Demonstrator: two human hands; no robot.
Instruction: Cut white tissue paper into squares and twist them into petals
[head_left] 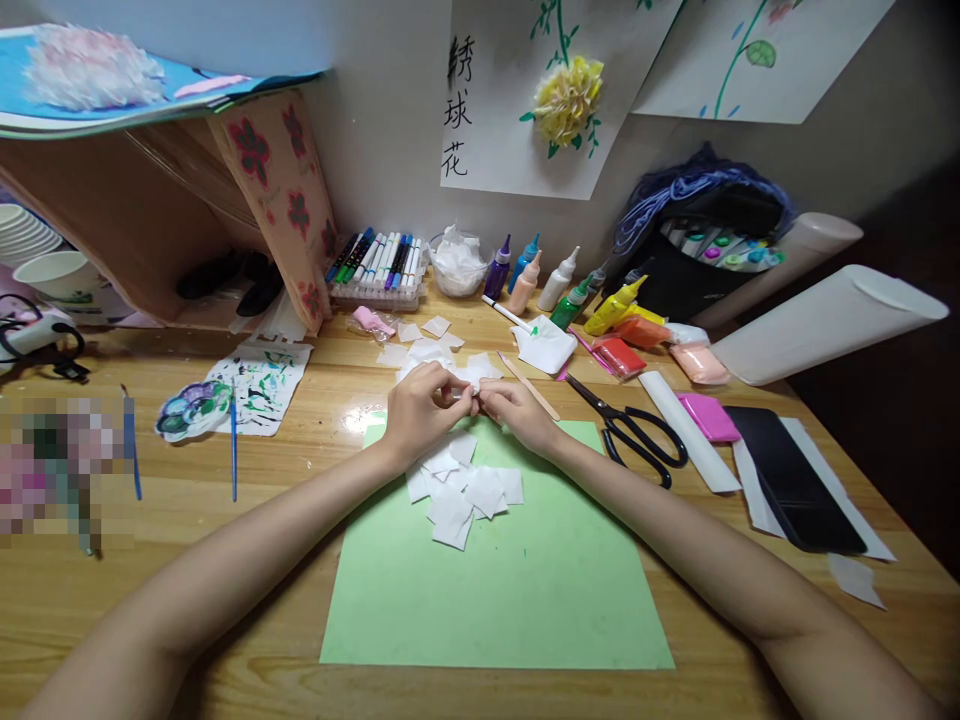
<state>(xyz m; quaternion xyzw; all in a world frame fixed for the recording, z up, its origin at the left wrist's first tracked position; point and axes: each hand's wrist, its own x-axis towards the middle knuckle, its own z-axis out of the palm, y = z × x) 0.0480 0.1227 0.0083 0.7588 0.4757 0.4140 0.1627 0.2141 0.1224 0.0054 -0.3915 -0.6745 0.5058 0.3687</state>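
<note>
My left hand (429, 405) and my right hand (519, 410) meet over the far edge of a green paper sheet (495, 600). Fingers of both hands pinch a small white piece of paper (475, 388), mostly hidden by the fingertips. Below the hands, several white paper squares (457, 495) lie loosely overlapped on the green sheet. More white squares (427, 352) are scattered on the wood just beyond my left hand. A wooden stick (529, 385) lies right behind my right hand.
Black-handled scissors (630, 425), a phone (799, 480) and clay packets (619, 357) lie to the right. Paint bottles (559, 280), a bowl of white paper (459, 262) and markers (379, 260) line the wall. Left are a paintbrush (233, 440) and a cardboard box (277, 200).
</note>
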